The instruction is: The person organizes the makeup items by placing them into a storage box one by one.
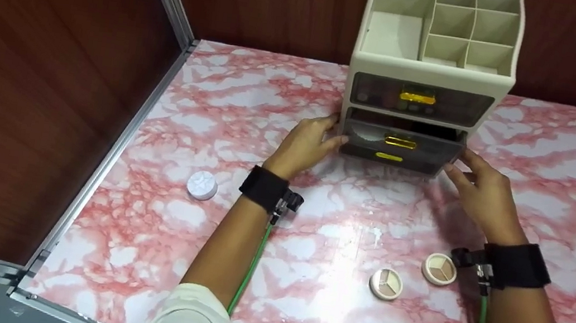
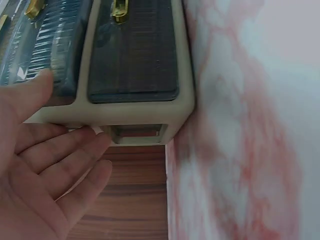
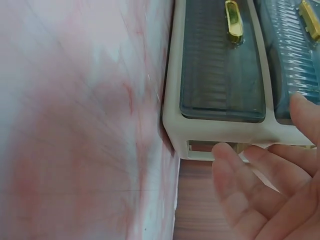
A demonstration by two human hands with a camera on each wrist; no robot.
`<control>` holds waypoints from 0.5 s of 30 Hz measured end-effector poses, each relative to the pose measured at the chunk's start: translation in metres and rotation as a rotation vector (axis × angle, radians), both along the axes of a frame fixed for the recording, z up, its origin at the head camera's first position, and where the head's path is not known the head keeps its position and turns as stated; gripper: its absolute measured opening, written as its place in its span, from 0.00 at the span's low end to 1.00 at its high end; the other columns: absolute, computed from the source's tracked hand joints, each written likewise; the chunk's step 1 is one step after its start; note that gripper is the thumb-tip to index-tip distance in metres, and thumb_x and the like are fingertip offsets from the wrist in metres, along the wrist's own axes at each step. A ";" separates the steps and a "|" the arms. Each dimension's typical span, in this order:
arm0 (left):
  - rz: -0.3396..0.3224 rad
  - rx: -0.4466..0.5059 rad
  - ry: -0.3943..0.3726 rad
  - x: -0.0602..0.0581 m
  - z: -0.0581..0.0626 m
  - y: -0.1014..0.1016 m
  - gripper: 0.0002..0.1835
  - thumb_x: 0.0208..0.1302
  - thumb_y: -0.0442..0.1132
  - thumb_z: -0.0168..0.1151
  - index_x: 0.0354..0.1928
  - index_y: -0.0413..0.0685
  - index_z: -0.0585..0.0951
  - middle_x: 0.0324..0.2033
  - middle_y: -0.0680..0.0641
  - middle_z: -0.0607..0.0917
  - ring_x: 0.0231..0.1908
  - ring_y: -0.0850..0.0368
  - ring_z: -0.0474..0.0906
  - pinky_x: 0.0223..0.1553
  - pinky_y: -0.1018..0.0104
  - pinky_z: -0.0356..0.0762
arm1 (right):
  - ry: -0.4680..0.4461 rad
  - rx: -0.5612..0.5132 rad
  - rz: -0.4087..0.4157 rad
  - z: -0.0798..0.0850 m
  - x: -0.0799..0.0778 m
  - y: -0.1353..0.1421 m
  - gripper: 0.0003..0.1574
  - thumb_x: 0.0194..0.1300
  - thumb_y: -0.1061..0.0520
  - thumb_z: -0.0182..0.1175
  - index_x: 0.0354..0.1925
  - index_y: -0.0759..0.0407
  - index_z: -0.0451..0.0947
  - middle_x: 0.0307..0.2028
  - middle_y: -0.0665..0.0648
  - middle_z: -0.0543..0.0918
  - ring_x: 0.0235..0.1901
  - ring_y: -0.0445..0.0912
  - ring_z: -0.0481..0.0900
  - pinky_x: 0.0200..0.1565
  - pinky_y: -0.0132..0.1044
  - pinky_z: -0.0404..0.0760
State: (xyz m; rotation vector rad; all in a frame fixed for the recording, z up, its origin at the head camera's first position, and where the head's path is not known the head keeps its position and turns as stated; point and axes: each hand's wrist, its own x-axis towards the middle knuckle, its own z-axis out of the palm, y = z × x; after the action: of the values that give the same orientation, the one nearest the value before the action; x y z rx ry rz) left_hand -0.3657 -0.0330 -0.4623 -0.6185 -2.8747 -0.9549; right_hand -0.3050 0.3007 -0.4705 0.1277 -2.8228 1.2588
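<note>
We see middle drawer (image 1: 422,151), partly out of organizer (image 1: 435,74), between left hand (image 1: 306,144) and right hand (image 1: 486,198). Long axis crosswise, one end toward each hand; neither hand clearly nearer. Left hand: fingers loosely extended at organizer's side, thumb at drawer's front corner. Right hand: mirror pose, fingers loosely extended, thumb at opposite corner. Neither curled round drawer; whether thumbs press, we cannot tell.

1 organizer (image 1: 432,75), 3 drawers (image 1: 375,94), 3 gold handles (image 1: 400,142), 7 top compartments (image 1: 393,35); table (image 1: 152,244): 2 round compacts (image 1: 386,284), 1 white round case (image 1: 202,185).
</note>
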 end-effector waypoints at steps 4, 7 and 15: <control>0.017 0.052 -0.023 -0.002 -0.007 0.002 0.33 0.69 0.57 0.56 0.66 0.41 0.71 0.55 0.44 0.81 0.55 0.53 0.77 0.56 0.66 0.72 | -0.007 -0.006 0.006 -0.001 -0.003 0.002 0.40 0.69 0.32 0.51 0.70 0.49 0.65 0.57 0.60 0.79 0.49 0.53 0.79 0.35 0.28 0.73; 0.033 0.104 -0.023 -0.005 -0.012 0.004 0.33 0.69 0.59 0.55 0.65 0.41 0.73 0.50 0.44 0.84 0.50 0.54 0.80 0.53 0.67 0.74 | 0.010 -0.007 -0.001 -0.001 -0.006 0.002 0.38 0.70 0.32 0.50 0.67 0.54 0.70 0.47 0.63 0.83 0.46 0.53 0.80 0.34 0.29 0.73; 0.050 0.190 0.011 -0.008 -0.020 0.006 0.31 0.68 0.59 0.54 0.62 0.41 0.76 0.37 0.51 0.87 0.33 0.64 0.80 0.42 0.69 0.76 | 0.042 0.018 -0.003 0.000 -0.014 0.002 0.39 0.71 0.33 0.48 0.61 0.62 0.74 0.47 0.64 0.83 0.43 0.54 0.82 0.35 0.28 0.73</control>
State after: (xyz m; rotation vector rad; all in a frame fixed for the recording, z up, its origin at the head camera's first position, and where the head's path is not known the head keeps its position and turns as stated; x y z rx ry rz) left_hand -0.3737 -0.0269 -0.4820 -0.5307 -2.7315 -1.1943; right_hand -0.3186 0.3022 -0.4700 0.1485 -2.7988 1.2155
